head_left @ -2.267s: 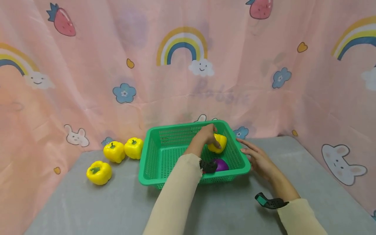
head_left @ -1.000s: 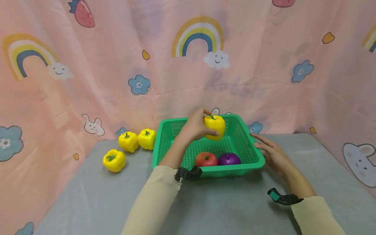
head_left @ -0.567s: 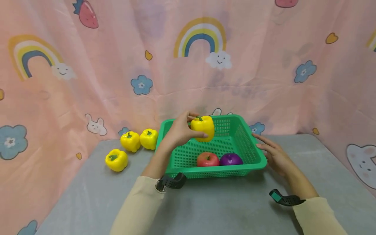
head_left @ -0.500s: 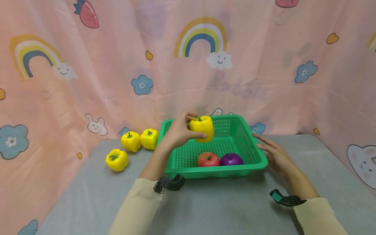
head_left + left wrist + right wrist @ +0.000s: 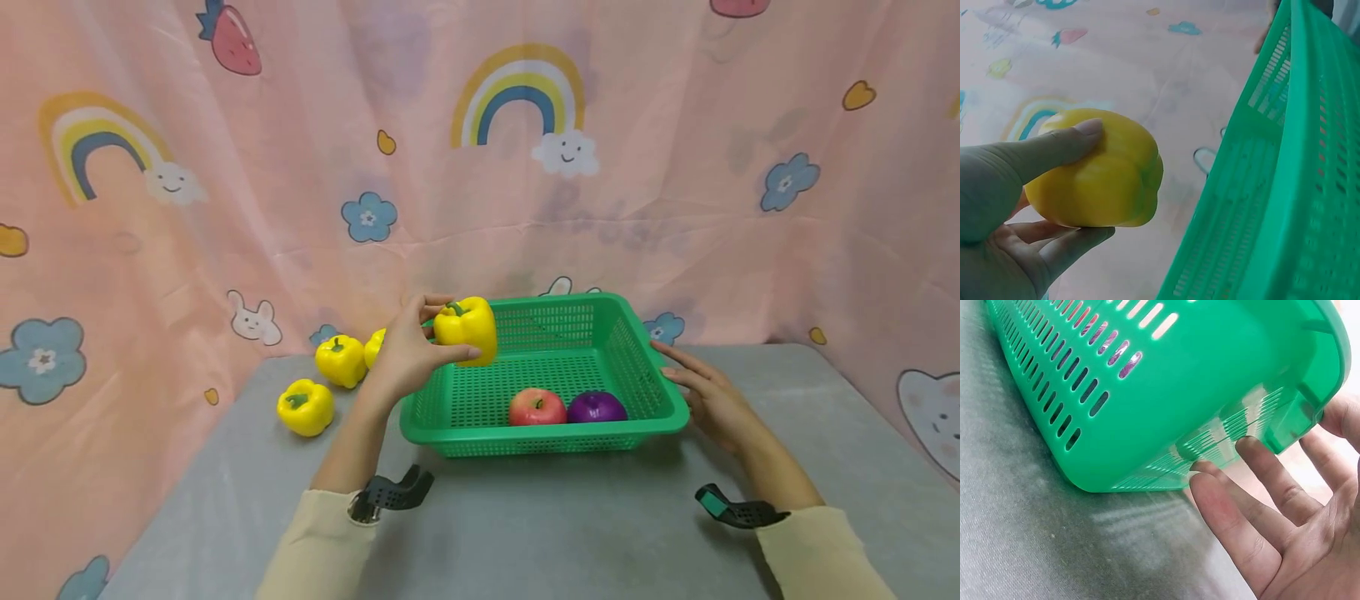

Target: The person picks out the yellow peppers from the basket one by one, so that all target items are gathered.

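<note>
My left hand point(image 5: 405, 354) holds a yellow bell pepper point(image 5: 471, 331) between thumb and fingers, above the left end of a green plastic basket point(image 5: 540, 435). In the left wrist view the thumb lies over the pepper point(image 5: 1100, 181), with fingers beneath it. Inside the basket, near its front wall, sit a red apple point(image 5: 537, 407) and a shiny purple round piece point(image 5: 597, 407), side by side. At the basket's right end is my right hand point(image 5: 712, 404), fingers extended along the outer wall. The right wrist view shows those spread fingers point(image 5: 1213, 500) at the slotted side.
Left of the basket, yellow bell peppers stand on the grey table: one nearer me point(image 5: 305, 407), another farther back point(image 5: 341, 361), and a third point(image 5: 372, 346) partly hidden by my left hand. A pink printed curtain point(image 5: 480, 208) hangs behind the table.
My left hand has lifted the bell pepper from the basket's right part and carried it left, uncovering the apple and the purple piece. The right hand stays at the basket's right end.
</note>
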